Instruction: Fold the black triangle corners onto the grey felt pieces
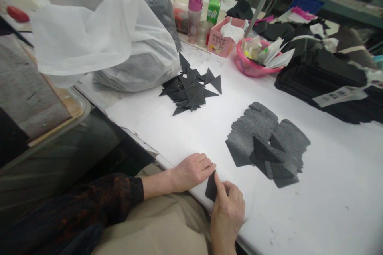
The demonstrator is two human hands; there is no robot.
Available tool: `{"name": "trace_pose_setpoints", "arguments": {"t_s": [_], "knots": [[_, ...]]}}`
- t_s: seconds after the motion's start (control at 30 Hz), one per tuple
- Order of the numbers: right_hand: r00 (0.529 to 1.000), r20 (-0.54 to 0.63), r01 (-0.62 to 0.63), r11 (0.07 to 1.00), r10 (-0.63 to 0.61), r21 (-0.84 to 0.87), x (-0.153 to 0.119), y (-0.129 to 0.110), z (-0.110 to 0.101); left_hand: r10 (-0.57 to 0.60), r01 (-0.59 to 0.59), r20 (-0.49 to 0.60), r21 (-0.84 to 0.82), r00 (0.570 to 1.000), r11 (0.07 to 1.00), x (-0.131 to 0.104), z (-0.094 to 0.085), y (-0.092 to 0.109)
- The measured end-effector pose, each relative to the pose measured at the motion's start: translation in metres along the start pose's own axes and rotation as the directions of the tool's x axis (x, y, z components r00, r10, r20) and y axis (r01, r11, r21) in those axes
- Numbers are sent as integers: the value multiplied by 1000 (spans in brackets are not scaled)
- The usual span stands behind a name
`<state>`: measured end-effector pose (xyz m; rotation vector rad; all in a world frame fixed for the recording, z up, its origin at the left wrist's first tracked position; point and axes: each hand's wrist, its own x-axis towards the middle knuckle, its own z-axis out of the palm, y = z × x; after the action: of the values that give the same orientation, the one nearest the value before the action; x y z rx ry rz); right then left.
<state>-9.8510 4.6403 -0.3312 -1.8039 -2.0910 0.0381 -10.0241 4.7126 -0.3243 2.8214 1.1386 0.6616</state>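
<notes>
At the near edge of the white table, a small black fabric piece point(211, 188) lies between my hands. My left hand point(193, 172) is closed, its fingertips pinching the top end of the piece. My right hand point(229, 211) grips the same piece along its right side, thumb pressed near the top. To the right, flat overlapping grey-black pieces point(257, 123) are laid out, with several dark pointed pieces point(265, 151) over their near ends. Farther off is a loose pile of black triangular pieces point(190, 91).
A large white plastic bag point(140, 48) stands behind the pile. At the back are a pink-capped bottle point(194, 20), a green bottle point(213, 7), a pink box point(220, 40) and a pink basket point(251, 67) with papers. Stacked black material point(323, 79) sits at right; a metal pole point(263, 2) rises behind.
</notes>
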Motion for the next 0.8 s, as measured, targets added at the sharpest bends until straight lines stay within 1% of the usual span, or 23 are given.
{"name": "trace_pose_setpoints", "arguments": {"t_s": [0.23, 0.5, 0.67, 0.8], "knots": [[1000, 13, -9, 1000, 9, -13, -1, 0, 0, -17, 17, 20, 21, 1000, 1000, -1, 0, 1], [1000, 26, -12, 999, 13, -32, 0, -1, -1, -29, 29, 10, 17, 1000, 999, -2, 3, 2], [1000, 27, -5, 999, 6, -45, 1, -1, -2, -35, 34, 25, 22, 999, 999, -2, 6, 1], [1000, 29, -4, 999, 6, -51, 3, -3, -3, -25, 24, 39, 29, 999, 999, -1, 4, -2]]}}
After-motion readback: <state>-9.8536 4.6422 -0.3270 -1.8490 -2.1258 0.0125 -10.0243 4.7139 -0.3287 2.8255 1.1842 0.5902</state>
